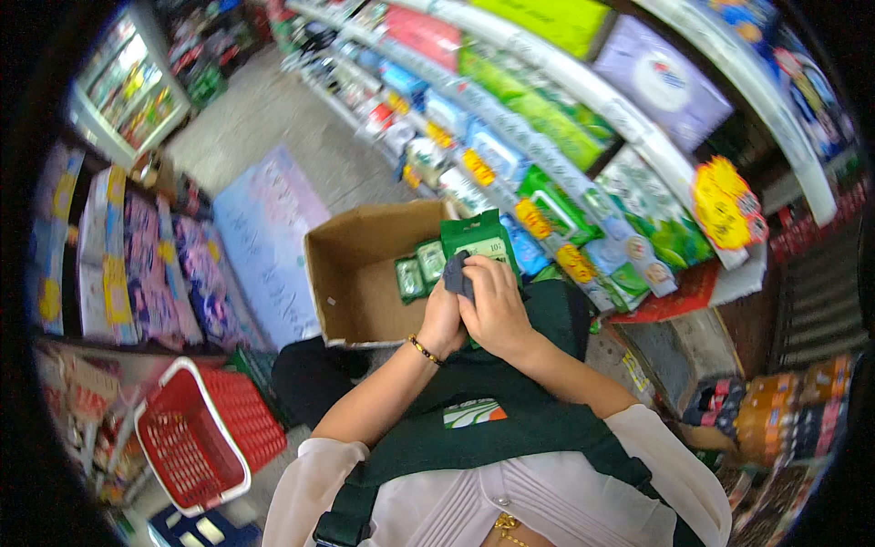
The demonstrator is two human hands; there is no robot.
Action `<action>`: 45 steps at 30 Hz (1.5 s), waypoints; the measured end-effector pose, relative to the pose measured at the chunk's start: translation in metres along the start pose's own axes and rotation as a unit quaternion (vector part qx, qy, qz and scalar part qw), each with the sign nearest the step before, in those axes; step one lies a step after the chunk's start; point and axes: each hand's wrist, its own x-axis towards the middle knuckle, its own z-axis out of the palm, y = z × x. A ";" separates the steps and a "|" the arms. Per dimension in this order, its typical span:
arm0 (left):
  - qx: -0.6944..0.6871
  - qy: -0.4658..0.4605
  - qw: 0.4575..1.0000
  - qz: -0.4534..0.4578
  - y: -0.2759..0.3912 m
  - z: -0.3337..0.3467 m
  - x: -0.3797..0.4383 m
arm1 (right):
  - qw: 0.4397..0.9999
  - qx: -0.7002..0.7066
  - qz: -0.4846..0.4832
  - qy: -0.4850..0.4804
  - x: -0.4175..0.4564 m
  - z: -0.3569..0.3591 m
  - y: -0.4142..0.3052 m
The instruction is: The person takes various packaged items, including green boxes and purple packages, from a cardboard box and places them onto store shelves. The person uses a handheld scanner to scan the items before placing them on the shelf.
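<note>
My left hand, with a beaded bracelet at its wrist, and my right hand are pressed together around a bunched dark grey cloth. Directly behind them is a green hanging-hole multipack bearing writing; my hands cover part of its front, and whether a finger grips it cannot be told. An opened cardboard box stands just beyond my hands. Inside it, by the right wall, sit small green packets.
Shelves of tissue and wipes packs with yellow price tags run along the right. A red plastic shopping basket stands at lower left. Bagged goods fill a left display. A glass-door fridge is at the far left.
</note>
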 end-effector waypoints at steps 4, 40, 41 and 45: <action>-0.043 0.080 0.996 -0.003 0.006 -0.055 -0.004 | 0.996 0.020 -0.014 -0.086 0.016 0.061 0.015; 0.408 0.281 0.821 -0.283 -0.051 -0.394 0.272 | 0.796 0.210 0.305 -0.478 -0.018 0.240 0.180; 0.426 0.288 0.826 -0.231 -0.059 -0.415 0.263 | 0.794 0.224 0.288 -0.487 -0.004 0.231 0.177; 0.523 0.198 0.809 -0.183 -0.050 -0.471 0.270 | 0.829 0.265 0.259 -0.418 0.050 0.173 0.167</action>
